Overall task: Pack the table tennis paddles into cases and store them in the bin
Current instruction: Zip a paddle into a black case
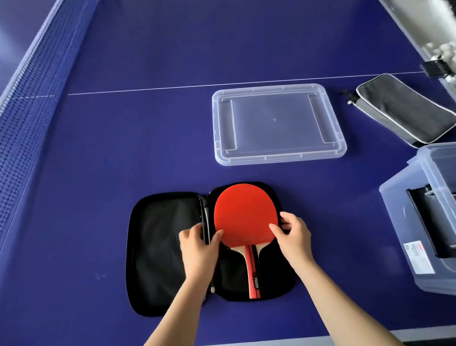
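Red rubber faces up on a table tennis paddle lying in the right half of an open black case, which is spread flat like a book near the 6 o'clock edge of the blue worktop. The handle points toward 6 o'clock, so the blade sits in the wide rounded end of the case, likely so the lid half can fold over it.

Both hands flank the blade. The left hand rests at the case's centre spine, at 9 o'clock from the paddle, thumb touching the blade edge and fingers curled over the hinge. The right hand is at 3 o'clock from the paddle, thumb on the blade edge and fingers hooked on the case rim. Each grip looks light, steadying and centring rather than lifting.

At 12 o'clock from the case lies a clear plastic lid, set aside to leave the bin open. The clear bin stands at 3 o'clock, with a dark item already inside. A second, grey-trimmed case, zipped shut, lies at 2 o'clock, near the bin. The net runs along the 9 o'clock side.
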Demonstrator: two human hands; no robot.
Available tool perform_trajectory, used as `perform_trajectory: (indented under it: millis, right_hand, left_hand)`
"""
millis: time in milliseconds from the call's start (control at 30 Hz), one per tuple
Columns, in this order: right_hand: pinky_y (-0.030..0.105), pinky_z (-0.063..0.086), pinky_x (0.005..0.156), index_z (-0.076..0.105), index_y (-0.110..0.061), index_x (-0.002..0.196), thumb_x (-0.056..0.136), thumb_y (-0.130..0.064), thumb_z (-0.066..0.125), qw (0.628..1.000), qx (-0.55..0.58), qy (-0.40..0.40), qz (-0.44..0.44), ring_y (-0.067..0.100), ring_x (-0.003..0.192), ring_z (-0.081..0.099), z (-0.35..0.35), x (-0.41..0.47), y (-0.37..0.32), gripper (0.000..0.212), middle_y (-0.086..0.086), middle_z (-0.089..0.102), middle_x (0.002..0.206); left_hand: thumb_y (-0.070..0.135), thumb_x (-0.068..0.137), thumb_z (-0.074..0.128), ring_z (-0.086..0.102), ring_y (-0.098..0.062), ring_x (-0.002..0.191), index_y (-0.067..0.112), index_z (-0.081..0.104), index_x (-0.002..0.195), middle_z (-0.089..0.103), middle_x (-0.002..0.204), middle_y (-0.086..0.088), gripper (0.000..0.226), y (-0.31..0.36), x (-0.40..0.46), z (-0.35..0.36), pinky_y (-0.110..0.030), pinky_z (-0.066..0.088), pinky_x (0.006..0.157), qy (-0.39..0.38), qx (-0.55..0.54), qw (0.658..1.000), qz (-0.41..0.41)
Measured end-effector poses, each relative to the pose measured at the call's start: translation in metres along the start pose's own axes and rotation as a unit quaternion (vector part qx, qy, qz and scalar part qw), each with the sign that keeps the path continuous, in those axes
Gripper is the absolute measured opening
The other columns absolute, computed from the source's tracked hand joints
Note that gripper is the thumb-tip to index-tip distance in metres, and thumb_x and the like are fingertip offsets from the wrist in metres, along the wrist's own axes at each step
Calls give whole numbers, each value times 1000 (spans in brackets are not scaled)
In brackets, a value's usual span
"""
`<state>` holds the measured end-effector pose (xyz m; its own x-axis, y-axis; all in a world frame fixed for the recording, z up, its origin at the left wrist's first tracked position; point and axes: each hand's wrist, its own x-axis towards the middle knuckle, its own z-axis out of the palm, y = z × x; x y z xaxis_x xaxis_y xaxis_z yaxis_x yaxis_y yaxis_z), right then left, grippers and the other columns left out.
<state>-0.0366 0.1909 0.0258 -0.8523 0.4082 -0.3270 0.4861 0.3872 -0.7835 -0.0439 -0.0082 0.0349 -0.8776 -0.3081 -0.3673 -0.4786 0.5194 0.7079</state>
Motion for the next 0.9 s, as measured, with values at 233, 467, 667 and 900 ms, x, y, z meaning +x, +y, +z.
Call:
perform_trajectory:
  millis: [233,467,667,900]
  right_hand:
    - [22,41,80,58,-10,124,86,-16,68,999,21,36,24,14,99,55,-20,-25,21,40,4,60,116]
    - [31,49,80,62,-12,114,86,-14,68,996,37,75,-3,20,104,56,-10,-58,11,29,0,59,110]
    - [26,50,84,68,-16,101,85,-18,69,992,62,24,-108,9,94,60,24,-86,-55,16,-3,63,103]
    - [13,40,69,57,-18,71,83,-37,68,988,48,-36,-142,6,77,56,36,-102,-124,25,-4,59,81]
  left_hand:
    - [32,81,75,37,-42,123,7,49,135,42,131,-21,65,-81,14,-92,-54,32,103,154,122,976,-90]
    - [8,87,63,56,-26,100,13,59,109,57,119,-10,22,-108,-3,-120,-40,47,85,70,-76,989,-110]
    - [-1,85,65,70,-13,82,32,60,102,71,102,10,37,-48,-55,-141,-30,56,66,14,-234,972,31]
    - [7,75,78,64,-4,93,31,64,104,66,104,18,40,13,-102,-92,-19,54,69,-89,-181,967,153]
